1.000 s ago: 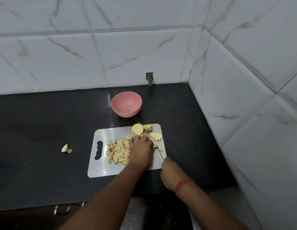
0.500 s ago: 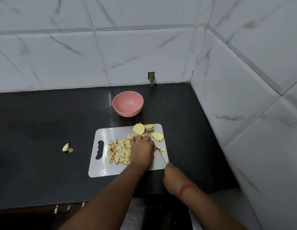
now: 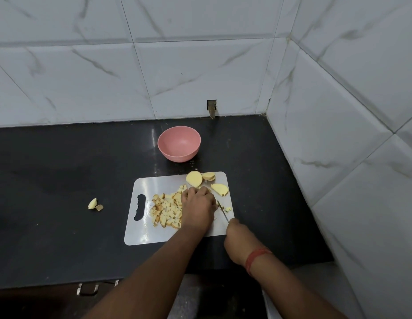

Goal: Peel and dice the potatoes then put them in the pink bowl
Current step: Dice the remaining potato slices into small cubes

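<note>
Dicing potato on the board (image 3: 140, 236), bowl (image 3: 179, 143) waiting at 12 o'clock.

The left hand (image 3: 197, 209) presses down at the board's middle, fingers curled over a potato piece mostly hidden beneath it. The right hand (image 3: 238, 238), at 4 o'clock, has its fingers wrapped round a knife (image 3: 222, 211) whose blade meets the board just beside the left hand. Dice (image 3: 167, 210) are heaped at 9 o'clock of that hand; slices (image 3: 200, 179) lie at the board's far edge. Two scraps (image 3: 95, 204) sit on the tabletop (image 3: 50, 171), well apart at 9 o'clock.
</note>
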A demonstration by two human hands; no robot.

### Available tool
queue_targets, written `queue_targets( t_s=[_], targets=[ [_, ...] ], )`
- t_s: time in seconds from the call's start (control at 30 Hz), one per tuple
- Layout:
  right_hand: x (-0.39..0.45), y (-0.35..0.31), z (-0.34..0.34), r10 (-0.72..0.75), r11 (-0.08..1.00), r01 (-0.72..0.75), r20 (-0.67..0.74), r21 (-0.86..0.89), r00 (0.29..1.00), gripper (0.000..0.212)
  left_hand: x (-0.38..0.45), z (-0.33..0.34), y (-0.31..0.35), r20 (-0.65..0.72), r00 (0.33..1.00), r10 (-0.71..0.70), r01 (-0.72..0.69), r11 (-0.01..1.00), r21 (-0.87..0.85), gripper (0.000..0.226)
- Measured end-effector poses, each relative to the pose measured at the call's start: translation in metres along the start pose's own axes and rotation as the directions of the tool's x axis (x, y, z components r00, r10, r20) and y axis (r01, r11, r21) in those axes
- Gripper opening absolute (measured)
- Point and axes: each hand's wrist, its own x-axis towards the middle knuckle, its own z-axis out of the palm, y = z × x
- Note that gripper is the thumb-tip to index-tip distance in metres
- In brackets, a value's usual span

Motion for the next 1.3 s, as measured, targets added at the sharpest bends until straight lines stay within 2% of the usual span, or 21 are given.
queue_targets(
  t_s=[0.23, 0.4, 0.63, 0.77, 0.87, 0.97, 1.03, 1.1, 1.2, 1.23, 1.3],
  targets=[
    [0.005, -0.004, 0.001, 0.016, 1.000, -0.016, 0.011, -0.001, 1.000, 0.039, -0.002, 0.002, -0.002, -0.006, 1.000, 0.012, -0.012, 1.000, 0.003, 0.024],
    [0.008, -0.005, 0.004, 0.008, 1.000, -0.008, 0.011, 0.006, 1.000, 0.035, -0.001, 0.002, -0.002, -0.005, 1.000, 0.018, -0.018, 1.000, 0.002, 0.025],
    [0.006, -0.006, 0.004, 0.052, 0.997, -0.048, 0.057, -0.065, 0.997, 0.040, -0.001, 0.002, 0.000, -0.011, 1.000, 0.013, -0.013, 1.000, 0.010, 0.025],
    [-0.011, 0.009, -0.003, -0.043, 0.998, 0.049, 0.127, -0.042, 0.991, 0.030, -0.002, 0.002, 0.001, 0.004, 1.000, 0.003, -0.003, 0.999, 0.037, 0.028],
    [-0.018, 0.018, -0.015, -0.053, 0.998, 0.051, 0.057, 0.042, 0.997, 0.007, -0.005, 0.003, 0.004, -0.002, 1.000, -0.008, 0.008, 0.997, 0.081, 0.034],
    [-0.012, 0.018, -0.029, -0.017, 0.985, 0.030, -0.075, 0.171, 0.997, 0.006, -0.009, 0.001, 0.009, -0.027, 1.000, -0.007, 0.010, 0.993, 0.118, 0.040],
    [-0.009, 0.018, -0.036, -0.032, 0.974, 0.059, -0.125, 0.218, 0.992, 0.009, -0.010, 0.000, 0.012, -0.051, 0.997, 0.051, -0.043, 0.988, 0.148, 0.039],
    [-0.007, 0.018, -0.041, -0.035, 0.957, 0.082, -0.171, 0.278, 0.985, 0.011, -0.009, 0.000, 0.016, -0.054, 0.980, 0.190, -0.178, 0.967, 0.180, 0.034],
    [-0.006, 0.016, -0.044, -0.018, 0.937, 0.092, -0.216, 0.337, 0.976, 0.013, -0.007, 0.010, 0.017, 0.017, 0.859, 0.511, -0.500, 0.833, 0.235, 0.028],
    [-0.005, 0.015, -0.044, -0.020, 0.937, 0.096, -0.224, 0.335, 0.974, 0.014, -0.007, 0.013, 0.017, 0.048, 0.822, 0.567, -0.559, 0.789, 0.255, 0.028],
    [-0.004, 0.016, -0.044, -0.027, 0.936, 0.106, -0.230, 0.336, 0.973, 0.015, -0.008, 0.013, 0.016, 0.083, 0.827, 0.556, -0.554, 0.781, 0.288, 0.022]
  ],
)
